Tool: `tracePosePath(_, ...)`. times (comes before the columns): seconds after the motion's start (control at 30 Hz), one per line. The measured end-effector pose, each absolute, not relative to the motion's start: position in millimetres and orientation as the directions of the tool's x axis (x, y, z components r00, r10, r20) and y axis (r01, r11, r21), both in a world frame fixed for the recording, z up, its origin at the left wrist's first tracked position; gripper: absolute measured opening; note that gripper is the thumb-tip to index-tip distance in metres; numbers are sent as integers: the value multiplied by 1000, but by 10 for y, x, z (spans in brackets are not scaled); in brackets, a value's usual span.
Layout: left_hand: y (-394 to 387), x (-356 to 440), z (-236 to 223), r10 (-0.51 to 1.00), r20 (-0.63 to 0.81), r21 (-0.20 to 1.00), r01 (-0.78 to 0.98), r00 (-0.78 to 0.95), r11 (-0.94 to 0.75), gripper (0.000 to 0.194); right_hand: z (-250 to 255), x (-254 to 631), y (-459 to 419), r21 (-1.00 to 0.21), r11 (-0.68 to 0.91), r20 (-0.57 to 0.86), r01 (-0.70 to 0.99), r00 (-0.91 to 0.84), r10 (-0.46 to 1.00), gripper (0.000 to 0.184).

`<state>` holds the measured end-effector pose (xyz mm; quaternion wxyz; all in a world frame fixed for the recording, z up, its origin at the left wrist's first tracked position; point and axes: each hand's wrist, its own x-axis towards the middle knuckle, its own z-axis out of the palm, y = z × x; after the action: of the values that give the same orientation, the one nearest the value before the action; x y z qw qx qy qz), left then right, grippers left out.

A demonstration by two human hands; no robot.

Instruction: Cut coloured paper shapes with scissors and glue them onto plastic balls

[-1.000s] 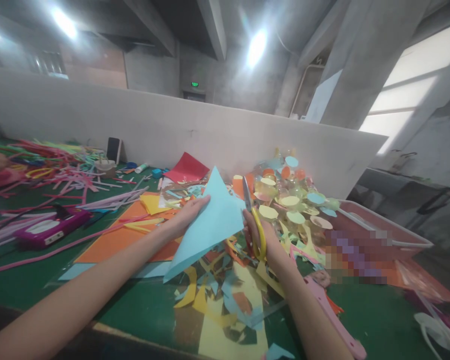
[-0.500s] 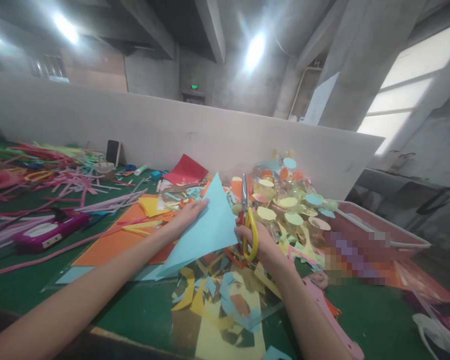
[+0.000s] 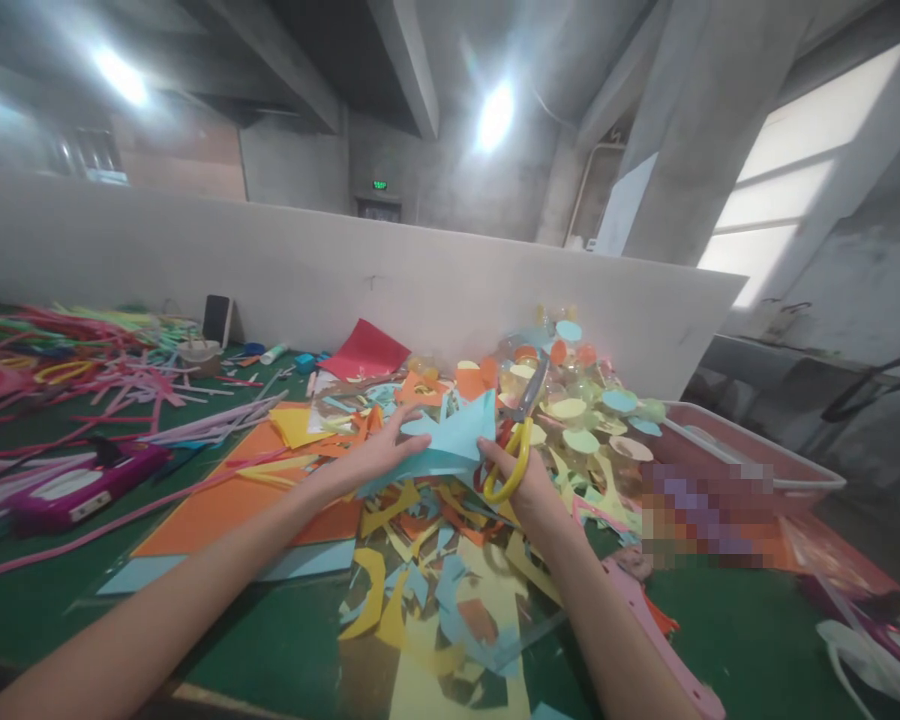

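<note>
My right hand [image 3: 521, 480] grips a pair of scissors [image 3: 516, 462] with yellow and red handles, the blades pointing up and away. Its thumb and fingertips also meet the right edge of a light blue sheet of paper [image 3: 456, 440], which is folded or turned over. At the sheet's left side is my left hand [image 3: 390, 448], thumb and fingers apart, the thumb against or just in front of the paper. Below both hands lie paper scraps [image 3: 472, 600] in yellow, blue and orange.
Orange sheets [image 3: 225, 500] lie to the left, near a purple device [image 3: 90, 485] and pink pipe cleaners [image 3: 150, 370]. Paper discs and clear round containers [image 3: 570, 375] are heaped at the back right, beside a pink bin [image 3: 757, 445]. A white partition [image 3: 270, 260] stands behind.
The blue sheet has gone from upright and pointed to lower and folded over. My left hand's fingers have spread apart. The scissors have tilted to the right.
</note>
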<state>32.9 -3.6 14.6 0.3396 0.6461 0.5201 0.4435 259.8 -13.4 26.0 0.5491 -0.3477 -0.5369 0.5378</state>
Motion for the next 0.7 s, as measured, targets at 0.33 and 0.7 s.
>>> tracePosePath(0.33,-85,321,302,957,227,953,242,-181,-181,42,222,2604,-116,-968,158,180,-194,-100,979,35)
tracePosePath(0.7,63,155,210,893,192,981,86,-407,-172,44,193,2636,-98,-981,172,164,89,-84,983,25)
